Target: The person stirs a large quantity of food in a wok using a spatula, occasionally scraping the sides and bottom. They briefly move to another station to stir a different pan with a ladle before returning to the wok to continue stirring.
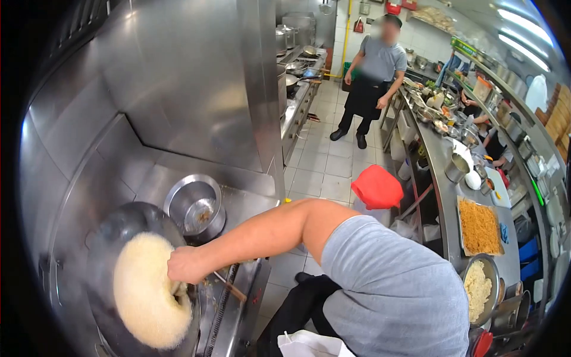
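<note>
My right hand [186, 265] is closed over the right side of a dark wok [119, 221], knuckles up; what it grips, if anything, is hidden. Beneath and left of it, a pale, frothy mass [143, 291] swells above the wok, with a darker gap near my fingers. A tool's wooden handle [235, 290] slants from the wok's edge, just below my wrist and apart from it. Behind my hand stands a deep metal pot [177, 193] with some brown residue inside. My left hand is out of view.
Steel walls [184, 77] enclose the stove. A person [375, 71] stands in the tiled aisle [327, 172], near a red object [377, 187]. On the right counter are a tray of orange-brown crumbs [479, 226] and a bowl of pale food [477, 291]. Other people work farther back.
</note>
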Motion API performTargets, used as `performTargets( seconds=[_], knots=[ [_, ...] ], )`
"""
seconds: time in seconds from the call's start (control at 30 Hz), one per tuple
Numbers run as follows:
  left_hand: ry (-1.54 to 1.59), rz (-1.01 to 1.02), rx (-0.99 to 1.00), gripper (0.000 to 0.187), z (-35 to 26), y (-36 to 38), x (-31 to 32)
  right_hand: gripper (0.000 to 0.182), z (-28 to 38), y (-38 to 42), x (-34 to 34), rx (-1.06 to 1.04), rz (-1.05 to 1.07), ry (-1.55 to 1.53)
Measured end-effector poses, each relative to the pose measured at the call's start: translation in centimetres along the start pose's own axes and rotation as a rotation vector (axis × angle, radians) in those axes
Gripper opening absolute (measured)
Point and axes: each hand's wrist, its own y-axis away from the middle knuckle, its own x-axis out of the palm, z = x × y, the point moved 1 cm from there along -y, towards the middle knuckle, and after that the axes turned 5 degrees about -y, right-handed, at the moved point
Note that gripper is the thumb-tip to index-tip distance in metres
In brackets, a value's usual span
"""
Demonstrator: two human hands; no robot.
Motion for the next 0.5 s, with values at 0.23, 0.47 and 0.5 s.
performTargets(
  seconds=[0.23, 0.47, 0.5],
  knots=[
    [0.03, -0.088, -0.035, 0.04, 3.5, 2.4, -5.3, 0.016, 0.8, -10.9, 11.4, 0.165, -0.143, 0.066],
    [0.036, -0.164, -0.107, 0.041, 7.0, 4.7, -8.7, 0.018, 0.4, -14.3, 14.7, 0.36, -0.255, 0.027],
    [0.04, -0.177, -0.116, 0.041, 7.3, 5.3, -9.1, 0.018, 0.0, -13.7, 14.1, 0.367, -0.221, 0.005]
  ],
)
